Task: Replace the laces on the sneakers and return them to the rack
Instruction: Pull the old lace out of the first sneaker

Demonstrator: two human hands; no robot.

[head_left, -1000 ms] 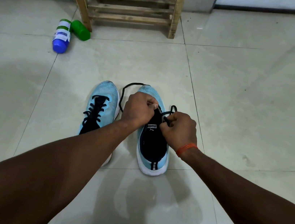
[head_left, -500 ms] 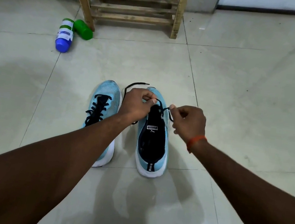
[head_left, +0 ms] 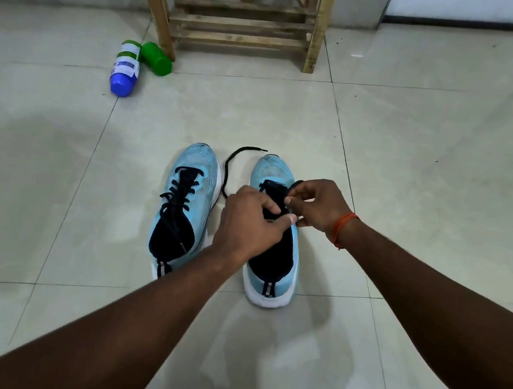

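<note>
Floor: I see pale glossy tiles [head_left: 419, 151] with both shoes standing on them, toes pointing away from me.
Left sneaker [head_left: 198, 166]: light blue with a white sole, black lacing crossed up the front, no hand on it.
Right sneaker [head_left: 273, 168]: same colours, just beside the left one; both hands are on its tongue area.
Black lace [head_left: 232, 162]: one loose end curls on the tile between the two toes, then runs back and goes under the left knuckles.
Left hand [head_left: 249, 223]: fingers curled tight over the tongue, thumb pressed in; I read it as grasping the lace.
Right hand [head_left: 319, 205]: fingertips pinch the lace at the eyelets on the far edge; orange thread band [head_left: 344, 228] on the wrist.
Rack [head_left: 239, 28]: wooden slats, against the wall, well apart from the shoes.
Bottles: blue-capped bottle [head_left: 124, 72] lying on its side, touching a green container [head_left: 157, 59] at the rack's leg.
</note>
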